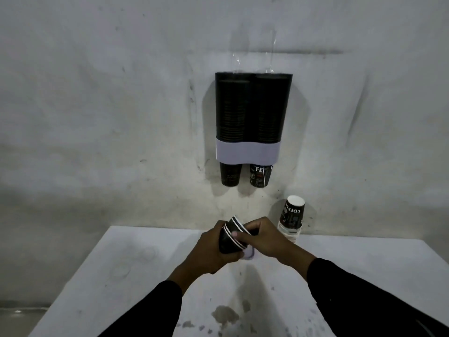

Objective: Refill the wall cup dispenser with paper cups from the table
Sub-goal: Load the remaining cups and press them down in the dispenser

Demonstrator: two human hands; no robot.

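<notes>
Head view: left hand [209, 249] and right hand [264, 237] both grip nested black cups [233, 237] above the table [136, 276].

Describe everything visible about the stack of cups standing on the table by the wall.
The stack of cups stands upside down at the back of the white table, close to the wall and right of both hands. The top cup is dark paper with white "COFFEE" lettering and a white base facing up. White rims of nested cups show at the bottom. It leans slightly. Neither hand touches it.
</notes>
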